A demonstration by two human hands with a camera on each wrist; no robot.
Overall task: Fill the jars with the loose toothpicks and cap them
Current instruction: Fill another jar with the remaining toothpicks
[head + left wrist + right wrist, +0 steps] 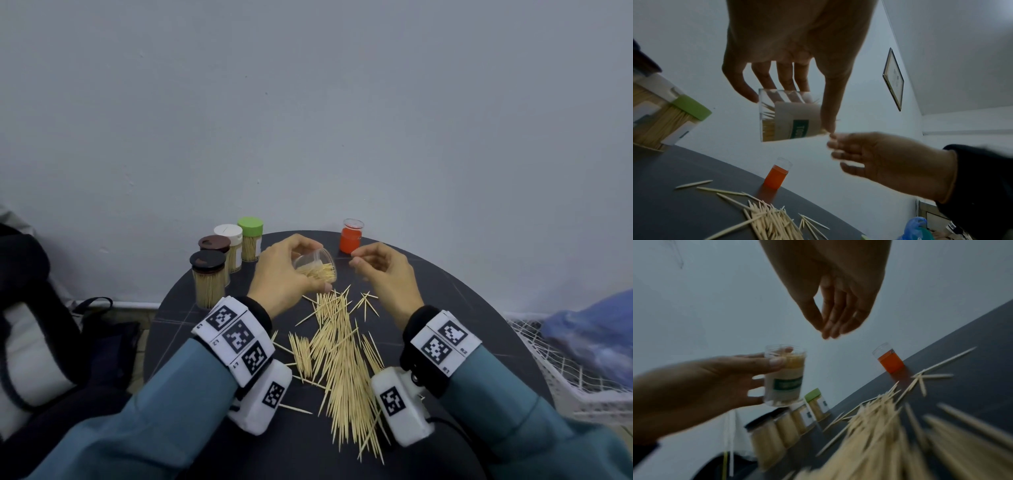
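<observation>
Head view: a clear jar (317, 266) is gripped by the left hand (286, 274) above the far part of the round dark table (479, 308). The fingers and thumb are curled round the jar wall. The jar is tilted, with its open mouth turned toward the right hand (383, 270) and its long axis running roughly left to right. It is partly filled with toothpicks.

The right hand is held just beside the mouth, fingertips drawn together toward the thumb. In the right wrist view the fingertips (827, 332) are seen closed on one another above the jar (784, 378). Whether a toothpick is pinched between them cannot be told; the frame is blurred there.

The loose toothpicks (342, 353) lie on the table below and nearer the body than both hands, most with their long axes running away from the person. The right hand is judged the nearer hand for the next pickup, since the left is occupied.

Four capped jars (222, 263) stand in a row at the far left of the table. An orange cap (350, 238) stands alone at the far edge, well apart from the held jar and nearer the right hand.

In the left wrist view the jar (789, 116) is partly covered by the thumb, and its label is cut off. The fill level cannot be read exactly.
</observation>
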